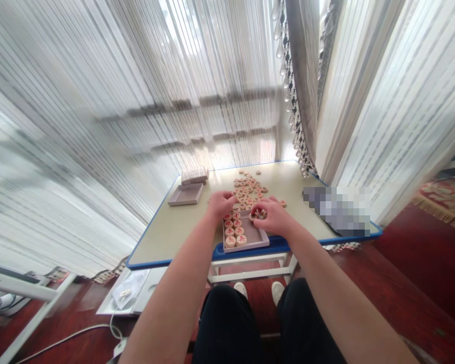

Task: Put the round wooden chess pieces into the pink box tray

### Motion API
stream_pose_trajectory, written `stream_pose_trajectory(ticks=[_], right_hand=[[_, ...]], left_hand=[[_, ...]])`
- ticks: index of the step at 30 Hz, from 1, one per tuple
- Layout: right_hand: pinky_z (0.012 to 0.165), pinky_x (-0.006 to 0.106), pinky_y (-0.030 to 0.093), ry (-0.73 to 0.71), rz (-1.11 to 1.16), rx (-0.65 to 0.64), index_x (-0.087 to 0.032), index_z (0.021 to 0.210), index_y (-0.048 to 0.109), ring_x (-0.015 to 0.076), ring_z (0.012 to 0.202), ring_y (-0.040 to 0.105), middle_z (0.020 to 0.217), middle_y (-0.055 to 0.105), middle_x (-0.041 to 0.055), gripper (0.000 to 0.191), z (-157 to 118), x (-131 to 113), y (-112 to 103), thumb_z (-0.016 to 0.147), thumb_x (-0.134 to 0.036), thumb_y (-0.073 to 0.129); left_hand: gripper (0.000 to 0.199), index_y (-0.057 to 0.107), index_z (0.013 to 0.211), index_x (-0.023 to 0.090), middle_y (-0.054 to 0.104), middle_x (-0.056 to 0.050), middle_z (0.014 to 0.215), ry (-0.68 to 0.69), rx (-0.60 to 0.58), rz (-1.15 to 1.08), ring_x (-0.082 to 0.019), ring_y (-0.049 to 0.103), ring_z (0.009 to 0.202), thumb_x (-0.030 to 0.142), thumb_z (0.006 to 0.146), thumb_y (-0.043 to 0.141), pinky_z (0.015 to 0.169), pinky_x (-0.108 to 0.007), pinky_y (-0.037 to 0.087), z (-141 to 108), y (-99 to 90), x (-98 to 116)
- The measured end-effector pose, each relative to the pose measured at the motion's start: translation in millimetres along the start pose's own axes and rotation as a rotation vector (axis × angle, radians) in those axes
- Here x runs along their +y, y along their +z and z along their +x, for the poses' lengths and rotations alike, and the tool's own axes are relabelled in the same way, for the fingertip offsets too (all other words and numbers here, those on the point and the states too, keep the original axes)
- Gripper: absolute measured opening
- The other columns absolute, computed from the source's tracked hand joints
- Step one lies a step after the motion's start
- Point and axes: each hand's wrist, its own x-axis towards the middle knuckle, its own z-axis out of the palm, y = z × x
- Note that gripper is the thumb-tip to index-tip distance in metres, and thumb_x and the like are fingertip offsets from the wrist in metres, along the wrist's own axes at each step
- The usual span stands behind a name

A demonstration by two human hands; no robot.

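A shallow cardboard box (pixel 256 235) sits at the table's near edge. Two columns of round wooden Chinese chess pieces with red characters (pixel 239 231) fill its left side. My right hand (pixel 275 216) is over the box's right part, thumb and fingers closed around a Chinese chess piece (pixel 253 217). Beyond the box's far left corner, my left hand (pixel 222 204) has its fingers curled together at the edge of the loose pieces. Whether a piece is between those fingertips is hidden. Many loose Chinese chess pieces (pixel 249 183) lie scattered behind the box, some partly covered by my hands.
The pale table (pixel 163 232) has a blue rim. On its far left are a box lid (pixel 185 194) and a folded packet (pixel 194 175). A blurred dark item (pixel 335 211) lies at the right edge. String curtains (pixel 212 101) hang behind the table.
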Motion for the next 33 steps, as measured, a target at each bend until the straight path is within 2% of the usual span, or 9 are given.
stream_pose_trajectory(ticks=[9, 15, 21, 27, 33], right_hand=[[0.080, 0.033, 0.038, -0.006, -0.023, -0.004, -0.021, 0.073, 0.063, 0.0197, 0.083, 0.046, 0.078, 0.059, 0.0022, 0.011, -0.6, 0.3, 0.0, 0.064, -0.026, 0.066], [0.080, 0.032, 0.038, -0.040, 0.015, -0.026, -0.021, 0.071, 0.062, 0.0184, 0.081, 0.048, 0.076, 0.062, 0.0008, 0.005, -0.7, -1.0, -0.9, 0.067, -0.023, 0.063], [0.079, 0.031, 0.041, -0.016, 0.114, 0.027, -0.021, 0.087, 0.058, 0.0193, 0.086, 0.049, 0.080, 0.061, 0.0005, 0.024, -5.2, -3.7, -4.4, 0.064, -0.022, 0.063], [0.081, 0.031, 0.038, -0.108, 0.045, -0.122, -0.021, 0.073, 0.060, 0.0175, 0.081, 0.047, 0.074, 0.061, -0.0015, 0.007, -7.7, -9.9, -7.6, 0.066, -0.019, 0.061], [0.086, 0.034, 0.036, -0.138, 0.014, -0.154, -0.022, 0.069, 0.065, 0.0182, 0.084, 0.047, 0.084, 0.063, -0.0002, 0.005, -6.3, -8.2, -4.9, 0.066, -0.019, 0.063]], left_hand=[[0.028, 0.069, 0.063, 0.012, 0.052, 0.001, 0.049, 0.002, -0.002, 0.032, -0.011, 0.046, 0.054, 0.033, 0.064, 0.050, 0.051, -0.023, 0.032, -1.0, -0.6, 4.9], [0.028, 0.070, 0.065, 0.012, 0.054, 0.001, 0.050, 0.009, -0.022, 0.053, -0.012, 0.047, 0.054, 0.032, 0.065, 0.050, 0.053, -0.023, 0.034, -0.8, 0.1, 2.3], [0.029, 0.069, 0.064, 0.012, 0.050, 0.003, 0.048, -0.011, -0.006, 0.064, -0.011, 0.045, 0.053, 0.033, 0.065, 0.050, 0.051, -0.023, 0.031, -1.9, -0.2, 1.7], [0.028, 0.067, 0.060, 0.013, 0.048, 0.003, 0.047, -0.003, -0.015, 0.086, -0.011, 0.045, 0.053, 0.033, 0.065, 0.050, 0.051, -0.023, 0.031, -1.9, -0.4, 0.5], [0.028, 0.067, 0.059, 0.013, 0.047, 0.003, 0.047, 0.004, -0.003, 0.098, -0.011, 0.045, 0.053, 0.033, 0.066, 0.048, 0.051, -0.023, 0.031, -1.0, -0.1, -1.9]])
